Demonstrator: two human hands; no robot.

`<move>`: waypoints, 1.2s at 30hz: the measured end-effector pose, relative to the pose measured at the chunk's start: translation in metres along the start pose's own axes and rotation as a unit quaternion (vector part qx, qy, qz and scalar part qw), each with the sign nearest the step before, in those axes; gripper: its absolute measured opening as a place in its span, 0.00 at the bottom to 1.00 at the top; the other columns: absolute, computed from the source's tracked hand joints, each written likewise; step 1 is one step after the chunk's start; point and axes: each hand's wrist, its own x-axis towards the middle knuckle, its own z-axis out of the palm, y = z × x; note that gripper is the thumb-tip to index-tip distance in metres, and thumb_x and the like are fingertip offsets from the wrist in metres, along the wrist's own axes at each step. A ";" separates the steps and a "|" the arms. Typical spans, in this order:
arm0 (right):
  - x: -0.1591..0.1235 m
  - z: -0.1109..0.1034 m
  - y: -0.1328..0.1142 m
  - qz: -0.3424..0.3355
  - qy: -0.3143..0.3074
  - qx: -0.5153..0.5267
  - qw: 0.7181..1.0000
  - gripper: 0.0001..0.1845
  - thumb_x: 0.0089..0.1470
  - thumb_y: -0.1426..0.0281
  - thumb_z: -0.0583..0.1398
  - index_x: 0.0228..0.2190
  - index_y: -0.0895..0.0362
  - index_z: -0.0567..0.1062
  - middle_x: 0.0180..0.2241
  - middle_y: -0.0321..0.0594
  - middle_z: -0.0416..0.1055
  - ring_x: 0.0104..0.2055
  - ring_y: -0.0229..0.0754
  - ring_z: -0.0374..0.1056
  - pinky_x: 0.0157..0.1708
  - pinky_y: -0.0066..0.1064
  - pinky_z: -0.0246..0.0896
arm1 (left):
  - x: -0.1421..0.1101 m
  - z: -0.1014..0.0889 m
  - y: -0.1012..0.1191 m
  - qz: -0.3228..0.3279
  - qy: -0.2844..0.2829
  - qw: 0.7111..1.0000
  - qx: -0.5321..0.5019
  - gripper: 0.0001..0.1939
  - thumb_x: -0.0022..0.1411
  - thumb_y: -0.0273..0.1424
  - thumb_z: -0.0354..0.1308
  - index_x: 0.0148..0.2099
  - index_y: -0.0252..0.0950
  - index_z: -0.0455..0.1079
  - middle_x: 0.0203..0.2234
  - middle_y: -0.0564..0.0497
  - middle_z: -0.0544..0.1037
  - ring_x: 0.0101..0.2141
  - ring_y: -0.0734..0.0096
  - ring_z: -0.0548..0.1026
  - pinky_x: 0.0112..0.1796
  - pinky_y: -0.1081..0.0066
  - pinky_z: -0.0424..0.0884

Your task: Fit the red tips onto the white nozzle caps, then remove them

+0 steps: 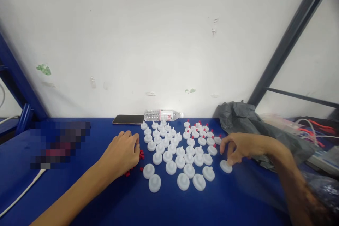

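Left hand: by red caps, fingers curled, grip can't tell.
Right hand: fingers parted, thumb at right disc.

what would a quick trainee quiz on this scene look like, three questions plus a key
1. Multiple choice. What colour are the small pieces by the left hand?
a) green
b) red
c) yellow

2. True or false. Look at the clear bottle by the wall: it stands upright.

3. Short answer. Which hand's fingers are closest to the rightmost white disc?

Key:
1. b
2. False; it lies on its side.
3. The right hand.
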 end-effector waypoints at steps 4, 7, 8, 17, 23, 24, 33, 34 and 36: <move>0.002 0.002 -0.005 -0.008 -0.009 -0.004 1.000 0.17 0.42 0.67 0.65 0.37 0.56 0.79 0.25 0.40 0.76 0.27 0.42 0.70 0.20 0.25 0.53 | -0.001 0.001 0.002 0.023 -0.008 0.999 -0.031 0.09 0.61 0.29 0.50 0.40 0.37 0.71 0.35 0.44 0.75 0.39 0.55 0.72 0.39 0.60 0.67; 0.003 0.004 -0.009 -0.012 -0.028 -0.017 0.999 0.16 0.42 0.66 0.66 0.37 0.56 0.79 0.24 0.40 0.76 0.27 0.42 0.70 0.21 0.26 0.53 | -0.001 0.003 0.004 0.030 -0.014 0.998 -0.046 0.08 0.61 0.30 0.50 0.37 0.38 0.72 0.34 0.45 0.75 0.39 0.55 0.71 0.38 0.60 0.67; 0.003 0.005 -0.011 -0.014 -0.029 -0.023 0.999 0.16 0.41 0.66 0.66 0.36 0.56 0.79 0.25 0.39 0.76 0.27 0.42 0.69 0.21 0.26 0.53 | -0.001 0.003 0.004 0.033 -0.015 0.998 -0.050 0.08 0.61 0.30 0.51 0.37 0.38 0.72 0.34 0.45 0.75 0.39 0.55 0.71 0.38 0.60 0.67; 0.009 0.015 -0.022 0.030 -0.007 -0.069 0.997 0.17 0.35 0.69 0.67 0.33 0.55 0.79 0.24 0.36 0.75 0.24 0.38 0.66 0.21 0.25 0.51 | 0.000 0.008 0.006 0.055 -0.014 0.997 -0.060 0.09 0.62 0.28 0.49 0.34 0.38 0.71 0.32 0.46 0.76 0.37 0.55 0.72 0.38 0.60 0.66; 0.014 0.018 -0.016 0.070 -0.020 -0.072 0.995 0.18 0.34 0.67 0.66 0.33 0.57 0.76 0.23 0.37 0.75 0.27 0.43 0.71 0.22 0.27 0.56 | 0.002 0.009 0.005 0.055 -0.025 0.996 -0.062 0.10 0.63 0.28 0.48 0.33 0.38 0.70 0.33 0.44 0.77 0.37 0.55 0.72 0.36 0.60 0.66; 0.014 0.019 -0.015 0.071 -0.010 -0.079 0.994 0.17 0.35 0.67 0.66 0.32 0.57 0.75 0.23 0.37 0.75 0.26 0.43 0.71 0.22 0.27 0.57 | 0.002 0.009 0.005 0.054 -0.027 0.996 -0.063 0.11 0.63 0.28 0.48 0.33 0.38 0.71 0.34 0.44 0.77 0.38 0.54 0.73 0.37 0.60 0.66; 0.021 0.023 -0.015 0.139 0.077 -0.123 0.980 0.10 0.32 0.76 0.59 0.24 0.55 0.69 0.21 0.37 0.72 0.22 0.44 0.69 0.20 0.31 0.58 | 0.002 0.004 0.008 0.047 -0.046 0.995 -0.074 0.12 0.64 0.26 0.48 0.34 0.36 0.72 0.34 0.42 0.77 0.39 0.56 0.74 0.37 0.62 0.68; 0.021 0.021 -0.012 0.133 0.087 -0.126 0.979 0.11 0.32 0.76 0.59 0.25 0.55 0.70 0.22 0.37 0.72 0.23 0.44 0.69 0.20 0.31 0.58 | 0.002 0.003 0.008 0.046 -0.047 0.995 -0.075 0.12 0.64 0.25 0.48 0.34 0.36 0.72 0.35 0.42 0.78 0.39 0.56 0.74 0.37 0.62 0.68; 0.021 0.015 -0.004 0.108 0.115 -0.145 0.977 0.12 0.34 0.76 0.61 0.27 0.54 0.71 0.25 0.37 0.75 0.27 0.46 0.71 0.24 0.32 0.60 | 0.002 0.003 0.009 0.047 -0.047 0.995 -0.076 0.11 0.64 0.25 0.48 0.34 0.36 0.72 0.35 0.41 0.78 0.38 0.56 0.74 0.37 0.62 0.68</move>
